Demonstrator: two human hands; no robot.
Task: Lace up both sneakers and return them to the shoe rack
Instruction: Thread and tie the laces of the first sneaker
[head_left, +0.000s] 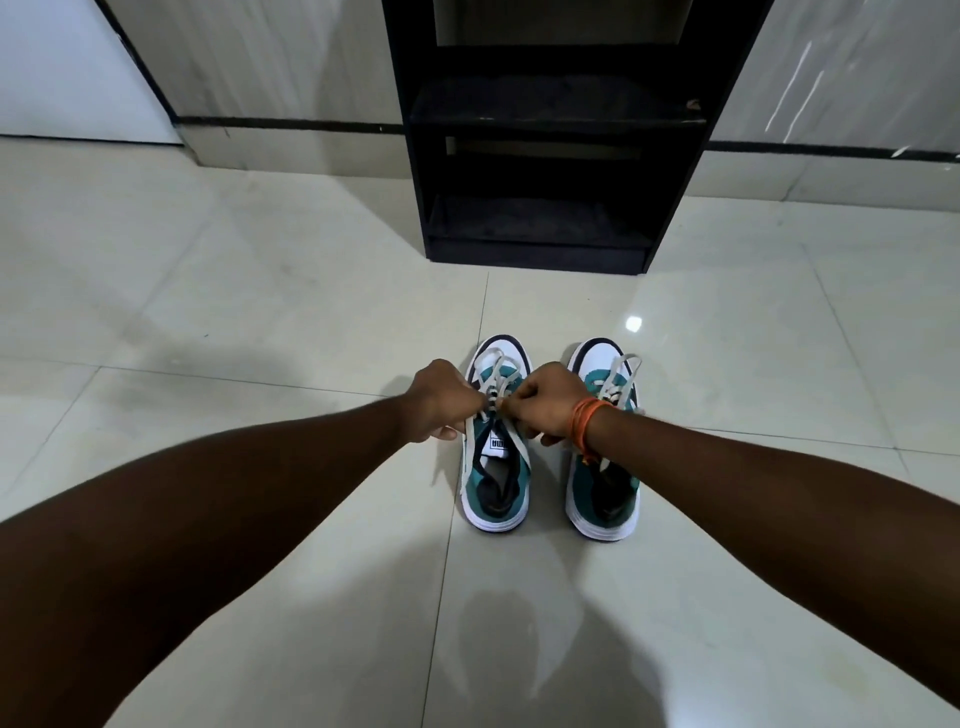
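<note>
Two teal-and-white sneakers stand side by side on the tiled floor, toes pointing away from me. Over the left sneaker (496, 483), my left hand (441, 402) and my right hand (553, 402) each pinch a strand of its white lace (498, 371), knuckles nearly touching above the tongue. Lace loops lie forward over the toe. The right sneaker (605, 493) stands untouched, partly hidden behind my right wrist, its lace (621, 374) loose over the toe. The black shoe rack (540, 130) stands straight ahead against the wall, its shelves bare.
Glossy cream floor tiles (260, 322) spread all around the shoes. A white door (62, 67) is at the far left. An orange thread band (589, 423) circles my right wrist.
</note>
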